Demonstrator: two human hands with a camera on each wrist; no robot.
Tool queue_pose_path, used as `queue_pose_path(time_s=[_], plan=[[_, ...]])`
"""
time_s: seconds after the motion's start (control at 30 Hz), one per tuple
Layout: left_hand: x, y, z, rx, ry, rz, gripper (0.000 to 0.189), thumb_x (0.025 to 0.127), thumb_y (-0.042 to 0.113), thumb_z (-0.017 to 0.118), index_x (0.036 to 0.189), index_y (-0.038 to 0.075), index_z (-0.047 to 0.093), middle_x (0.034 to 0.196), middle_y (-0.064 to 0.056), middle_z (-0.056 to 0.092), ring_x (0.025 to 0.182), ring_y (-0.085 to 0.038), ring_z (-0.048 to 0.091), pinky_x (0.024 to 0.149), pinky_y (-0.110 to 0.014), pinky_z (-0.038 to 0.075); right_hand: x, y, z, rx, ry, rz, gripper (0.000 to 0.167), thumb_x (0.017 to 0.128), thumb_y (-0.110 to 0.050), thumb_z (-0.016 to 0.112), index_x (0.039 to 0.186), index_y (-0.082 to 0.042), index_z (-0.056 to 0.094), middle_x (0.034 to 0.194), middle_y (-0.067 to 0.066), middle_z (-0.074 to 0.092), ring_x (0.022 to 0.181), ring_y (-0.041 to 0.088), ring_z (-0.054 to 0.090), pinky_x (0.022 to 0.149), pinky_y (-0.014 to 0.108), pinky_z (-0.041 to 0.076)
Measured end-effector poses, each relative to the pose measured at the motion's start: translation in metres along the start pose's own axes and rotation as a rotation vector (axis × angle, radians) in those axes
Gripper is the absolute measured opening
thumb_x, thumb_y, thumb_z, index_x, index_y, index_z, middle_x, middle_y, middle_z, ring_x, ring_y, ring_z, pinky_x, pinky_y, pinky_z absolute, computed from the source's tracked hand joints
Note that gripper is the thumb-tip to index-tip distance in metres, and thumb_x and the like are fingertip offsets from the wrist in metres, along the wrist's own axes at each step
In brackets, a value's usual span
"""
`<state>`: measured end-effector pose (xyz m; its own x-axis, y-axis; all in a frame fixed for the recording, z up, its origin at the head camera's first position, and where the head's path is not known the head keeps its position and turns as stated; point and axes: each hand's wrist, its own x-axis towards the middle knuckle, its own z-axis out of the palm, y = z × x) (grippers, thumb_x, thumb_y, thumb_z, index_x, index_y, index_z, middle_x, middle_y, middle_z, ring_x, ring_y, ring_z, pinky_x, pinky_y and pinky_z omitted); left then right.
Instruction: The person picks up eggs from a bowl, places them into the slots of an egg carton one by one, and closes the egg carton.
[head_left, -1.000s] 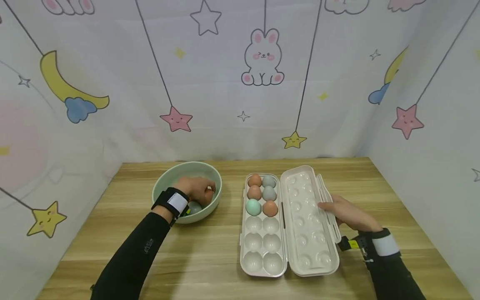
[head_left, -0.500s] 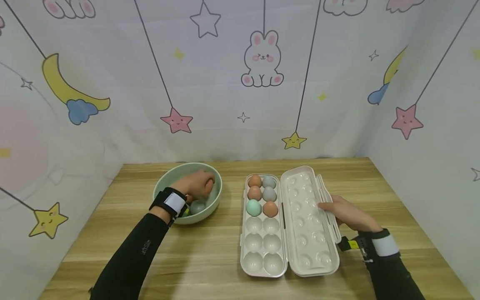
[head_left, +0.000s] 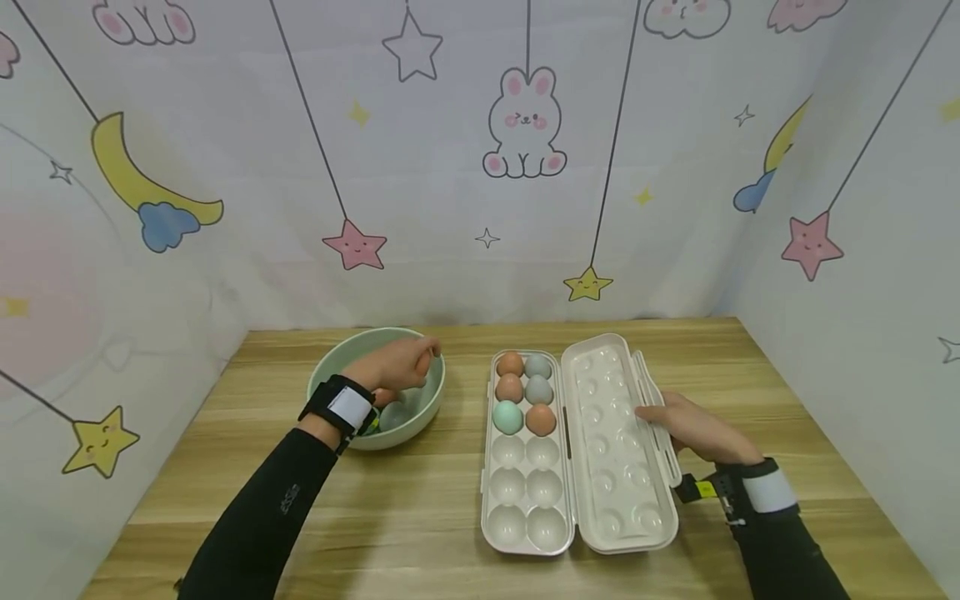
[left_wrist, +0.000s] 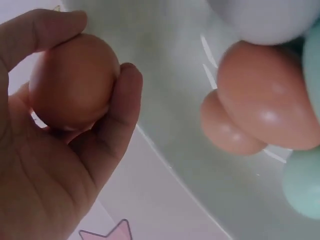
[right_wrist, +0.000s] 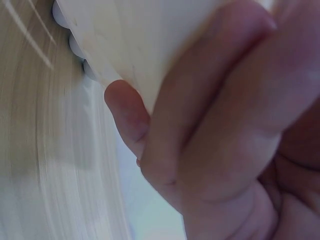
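My left hand is over the pale green bowl, pinching a brown egg between thumb and fingers. In the left wrist view more eggs lie in the bowl, among them a larger brown egg and a mint green egg. On the right, my right hand grips the outer edge of the opened lid of a white plastic egg carton, thumb on its inner side. Brown, grey and mint eggs fill the carton's far wells; its nearer wells are bare.
The wooden table carries the bowl at left and the carton right of centre. A white cloth printed with rabbits, stars and moons hangs behind and along both sides.
My left hand has risen from inside the bowl toward its far right rim, lifting the brown egg. My right hand stays on the carton lid.
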<state>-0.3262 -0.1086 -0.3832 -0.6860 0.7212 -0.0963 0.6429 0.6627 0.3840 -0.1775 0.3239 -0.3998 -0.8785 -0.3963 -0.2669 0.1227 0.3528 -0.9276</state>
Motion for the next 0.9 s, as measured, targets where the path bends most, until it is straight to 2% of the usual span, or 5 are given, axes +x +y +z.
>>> queue_pose_path(time_s=[0.1, 0.2, 0.47, 0.73, 0.9], plan=[[0.000, 0.010, -0.002, 0.035, 0.001, 0.023, 0.029, 0.084, 0.000, 0.061, 0.112, 0.002, 0.058, 0.074, 0.000, 0.045, 0.074, -0.017, 0.045, 0.072, -0.033, 0.042, 0.000, 0.000, 0.000, -0.002, 0.000, 0.000, 0.054, 0.106, -0.015, 0.034, 0.145, 0.017, 0.016, 0.100, 0.021, 0.065, 0.084, 0.037, 0.069, 0.065, 0.050, 0.056], [0.000, 0.022, -0.002, 0.054, -0.004, 0.008, 0.023, 0.085, 0.002, 0.060, 0.108, 0.005, 0.059, 0.081, -0.002, 0.044, 0.076, -0.018, 0.044, 0.067, -0.030, 0.038, 0.000, -0.001, 0.000, -0.007, 0.002, -0.001, 0.055, 0.106, -0.015, 0.034, 0.146, 0.016, 0.014, 0.101, 0.021, 0.065, 0.085, 0.037, 0.068, 0.066, 0.050, 0.056], [0.003, 0.060, 0.003, 0.058, -0.027, 0.005, 0.023, 0.082, 0.011, 0.058, 0.106, 0.011, 0.059, 0.088, -0.002, 0.047, 0.076, -0.015, 0.047, 0.066, -0.029, 0.041, 0.000, -0.002, 0.001, 0.006, -0.004, -0.001, 0.054, 0.105, -0.014, 0.034, 0.145, 0.016, 0.014, 0.100, 0.021, 0.065, 0.085, 0.036, 0.069, 0.066, 0.050, 0.056], [0.009, 0.078, 0.021, 0.030, -0.042, 0.103, 0.024, 0.081, 0.008, 0.051, 0.104, 0.011, 0.057, 0.087, -0.001, 0.045, 0.072, -0.016, 0.044, 0.062, -0.028, 0.038, 0.001, -0.003, 0.001, 0.009, 0.000, -0.002, 0.055, 0.105, -0.014, 0.034, 0.146, 0.016, 0.013, 0.101, 0.021, 0.065, 0.085, 0.034, 0.069, 0.066, 0.049, 0.056], [0.012, 0.083, 0.031, 0.062, -0.037, 0.202, 0.021, 0.088, 0.010, 0.058, 0.109, 0.013, 0.058, 0.091, -0.003, 0.045, 0.069, -0.015, 0.047, 0.058, -0.026, 0.038, 0.001, -0.004, 0.002, 0.013, 0.000, 0.000, 0.054, 0.105, -0.013, 0.034, 0.146, 0.016, 0.014, 0.100, 0.022, 0.065, 0.084, 0.036, 0.069, 0.065, 0.049, 0.056]])
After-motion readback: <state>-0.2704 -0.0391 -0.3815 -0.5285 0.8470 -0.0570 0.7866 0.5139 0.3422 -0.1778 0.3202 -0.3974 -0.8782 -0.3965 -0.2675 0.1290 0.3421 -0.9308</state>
